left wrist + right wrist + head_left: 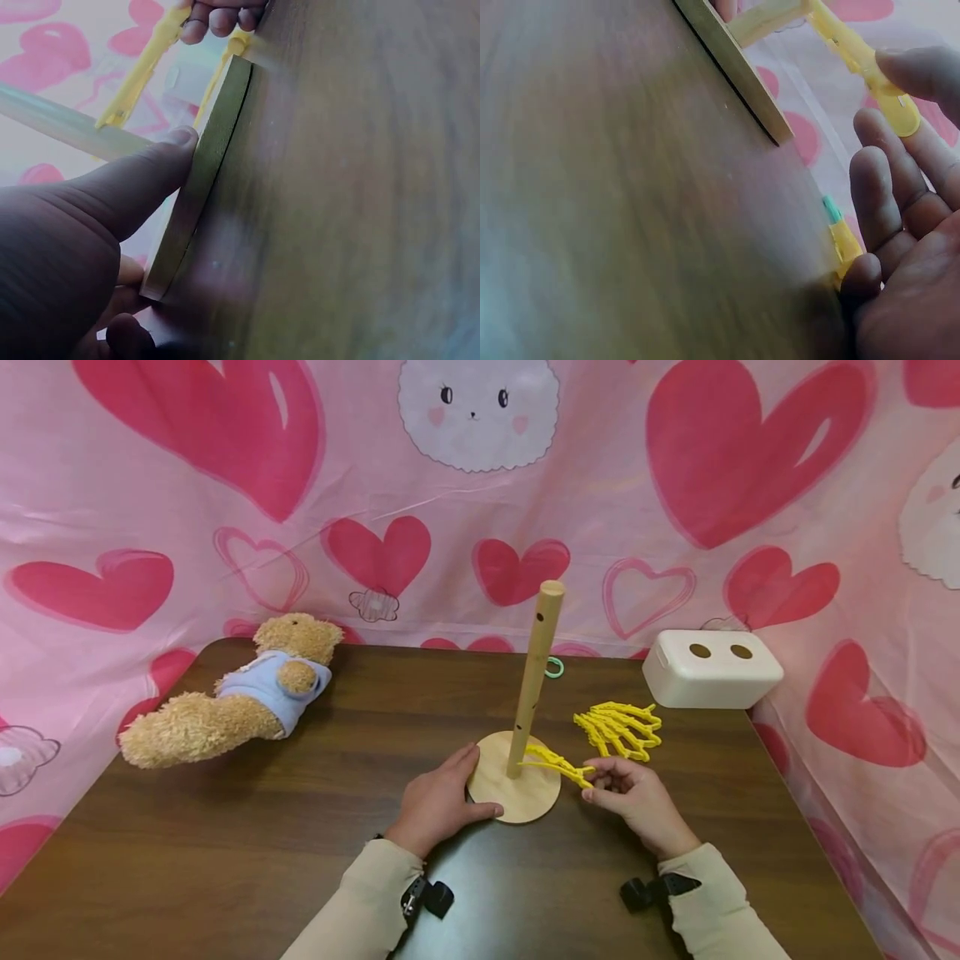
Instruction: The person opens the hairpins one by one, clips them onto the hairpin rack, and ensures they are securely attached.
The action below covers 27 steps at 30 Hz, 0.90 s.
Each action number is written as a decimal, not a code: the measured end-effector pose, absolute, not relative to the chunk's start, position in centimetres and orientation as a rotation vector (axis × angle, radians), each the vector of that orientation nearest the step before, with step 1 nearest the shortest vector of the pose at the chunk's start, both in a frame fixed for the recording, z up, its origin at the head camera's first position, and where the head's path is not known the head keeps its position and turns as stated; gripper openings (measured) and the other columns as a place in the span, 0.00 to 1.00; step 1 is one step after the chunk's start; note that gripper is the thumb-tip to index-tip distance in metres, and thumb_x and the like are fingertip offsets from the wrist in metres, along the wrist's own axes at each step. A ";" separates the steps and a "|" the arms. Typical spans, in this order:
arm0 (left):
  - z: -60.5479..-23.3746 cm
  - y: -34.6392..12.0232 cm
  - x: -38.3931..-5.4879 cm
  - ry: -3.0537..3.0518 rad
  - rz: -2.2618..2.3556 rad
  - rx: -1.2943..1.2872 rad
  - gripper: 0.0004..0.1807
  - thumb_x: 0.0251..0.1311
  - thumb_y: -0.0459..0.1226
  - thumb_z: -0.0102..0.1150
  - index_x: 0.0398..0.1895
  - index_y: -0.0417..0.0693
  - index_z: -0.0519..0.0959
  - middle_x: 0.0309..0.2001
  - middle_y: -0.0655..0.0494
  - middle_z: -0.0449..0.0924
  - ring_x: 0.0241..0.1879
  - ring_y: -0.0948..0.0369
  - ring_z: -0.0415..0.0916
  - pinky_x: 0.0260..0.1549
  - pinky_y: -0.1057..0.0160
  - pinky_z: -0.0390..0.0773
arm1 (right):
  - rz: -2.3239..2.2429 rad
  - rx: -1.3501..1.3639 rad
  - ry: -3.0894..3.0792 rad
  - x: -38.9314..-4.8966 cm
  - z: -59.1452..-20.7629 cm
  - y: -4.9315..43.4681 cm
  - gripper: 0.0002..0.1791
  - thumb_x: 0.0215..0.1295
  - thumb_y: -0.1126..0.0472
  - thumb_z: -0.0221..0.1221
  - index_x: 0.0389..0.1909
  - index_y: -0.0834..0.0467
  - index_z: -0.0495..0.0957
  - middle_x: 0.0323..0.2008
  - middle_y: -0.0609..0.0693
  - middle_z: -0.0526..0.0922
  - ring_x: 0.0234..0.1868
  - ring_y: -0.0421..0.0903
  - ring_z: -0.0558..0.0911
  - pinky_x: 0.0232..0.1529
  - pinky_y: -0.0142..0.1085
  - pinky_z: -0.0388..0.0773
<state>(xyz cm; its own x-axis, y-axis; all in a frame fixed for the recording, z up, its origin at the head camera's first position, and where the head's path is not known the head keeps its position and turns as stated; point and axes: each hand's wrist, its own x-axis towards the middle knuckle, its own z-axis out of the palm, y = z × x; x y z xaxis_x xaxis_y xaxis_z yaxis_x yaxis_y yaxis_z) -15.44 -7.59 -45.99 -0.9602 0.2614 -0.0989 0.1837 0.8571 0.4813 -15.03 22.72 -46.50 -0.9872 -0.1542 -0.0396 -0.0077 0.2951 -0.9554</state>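
A wooden stand (512, 795) is upright on the table, with a round base and a tall post (534, 672) that has small dark holes along it. My left hand (442, 802) holds the left side of the base, thumb (161, 161) at its near edge. Between thumb and fingers of my right hand (637, 797) is pinched a thin yellow branched plastic piece (558, 763). Its far end reaches the post low down, close over the base. Several similar yellow pieces (618, 731) lie bunched just beyond my right hand.
A teddy bear (255, 689) in a light blue shirt lies at the back left of the brown table (225, 852). At the back right stands a white box (712, 670) with two round holes. A small green ring (554, 667) lies behind the post, before a pink heart-patterned cloth (592, 510).
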 end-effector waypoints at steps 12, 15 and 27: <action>-45.6 -7.5 -15.2 2.861 0.710 0.379 0.55 0.50 0.66 0.68 0.78 0.51 0.61 0.77 0.57 0.59 0.64 0.47 0.73 0.52 0.42 0.74 | -1.878 -0.165 2.390 -14.8 -46.7 21.8 0.25 0.58 0.64 0.72 0.57 0.67 0.80 0.41 0.55 0.83 0.38 0.48 0.79 0.37 0.34 0.78; -45.5 -7.5 -15.2 2.853 0.702 0.379 0.55 0.51 0.66 0.68 0.78 0.52 0.61 0.77 0.58 0.58 0.64 0.47 0.73 0.52 0.42 0.74 | -1.894 -0.181 2.375 -14.7 -46.7 21.5 0.26 0.59 0.63 0.72 0.57 0.67 0.79 0.41 0.55 0.83 0.37 0.48 0.79 0.36 0.34 0.78; -45.5 -7.4 -15.3 2.847 0.683 0.375 0.55 0.51 0.66 0.67 0.78 0.51 0.61 0.78 0.56 0.57 0.65 0.48 0.72 0.51 0.43 0.75 | -1.892 -0.129 2.368 -14.8 -46.5 21.1 0.27 0.60 0.62 0.71 0.60 0.65 0.79 0.44 0.56 0.83 0.39 0.48 0.78 0.37 0.34 0.78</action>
